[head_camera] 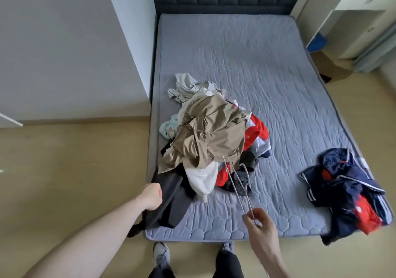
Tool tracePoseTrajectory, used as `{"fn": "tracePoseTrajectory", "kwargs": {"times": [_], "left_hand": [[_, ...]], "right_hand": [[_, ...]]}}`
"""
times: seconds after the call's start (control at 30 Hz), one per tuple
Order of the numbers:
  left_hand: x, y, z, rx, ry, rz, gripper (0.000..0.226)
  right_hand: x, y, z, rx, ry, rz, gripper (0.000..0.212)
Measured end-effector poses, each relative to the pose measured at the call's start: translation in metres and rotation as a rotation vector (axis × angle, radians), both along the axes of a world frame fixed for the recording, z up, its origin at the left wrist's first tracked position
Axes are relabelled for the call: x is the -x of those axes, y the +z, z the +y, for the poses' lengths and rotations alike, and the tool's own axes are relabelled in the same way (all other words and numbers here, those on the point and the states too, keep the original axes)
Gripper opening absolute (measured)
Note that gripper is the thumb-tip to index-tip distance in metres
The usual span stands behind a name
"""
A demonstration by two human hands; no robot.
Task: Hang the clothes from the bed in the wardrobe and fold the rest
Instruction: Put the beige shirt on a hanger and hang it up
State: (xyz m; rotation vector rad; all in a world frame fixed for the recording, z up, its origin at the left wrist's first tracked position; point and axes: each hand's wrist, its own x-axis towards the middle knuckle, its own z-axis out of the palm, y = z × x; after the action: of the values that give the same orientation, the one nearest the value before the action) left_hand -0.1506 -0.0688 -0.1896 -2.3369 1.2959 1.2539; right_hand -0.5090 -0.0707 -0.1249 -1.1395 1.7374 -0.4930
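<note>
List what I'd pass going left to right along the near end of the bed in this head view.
Left hand gripping a dark garment → wire hanger pinched by the right hand → navy and red clothes at the mattress corner.

Person seen from a head-worn camera. Both forearms are bare, with no sleeve in view down to the frame edge; no watch, ring or band shows on either wrist. The left hand (pixel 151 196) and right hand (pixel 260 227) are ungloved. Below the foot edge of the bed (pixel 214 236), the legs are clothed in black trousers (pixel 228 265), cut off by the bottom of the frame. The feet wear grey shoes: the left shoe (pixel 161 254) shows a rounded toe and a paler upper; only the toe of the right shoe (pixel 227 245) is visible.
</note>
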Motion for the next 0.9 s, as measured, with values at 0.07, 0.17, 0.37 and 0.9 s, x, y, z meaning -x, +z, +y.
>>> {"fn": "tracePoseTrajectory", "kwargs": {"times": [0.07, 0.17, 0.37, 0.9], "left_hand": [[0.016, -0.007, -0.032, 0.05, 0.002, 0.012, 0.016], [0.043, -0.027, -0.09, 0.1, 0.03, 0.034, 0.016], [0.1, -0.107, -0.191, 0.111, 0.146, 0.13, 0.039], [0.123, 0.038, -0.139, 0.839, 0.517, 0.443, 0.032]], "right_hand": [[0.012, -0.005, -0.027, 0.014, 0.026, -0.015, 0.017], [0.03, -0.018, -0.073, 0.019, 0.076, -0.037, 0.016], [0.053, -0.062, -0.155, 0.051, 0.151, -0.069, 0.015], [0.049, -0.005, -0.201, 0.035, 0.313, -0.204, 0.021]]}}
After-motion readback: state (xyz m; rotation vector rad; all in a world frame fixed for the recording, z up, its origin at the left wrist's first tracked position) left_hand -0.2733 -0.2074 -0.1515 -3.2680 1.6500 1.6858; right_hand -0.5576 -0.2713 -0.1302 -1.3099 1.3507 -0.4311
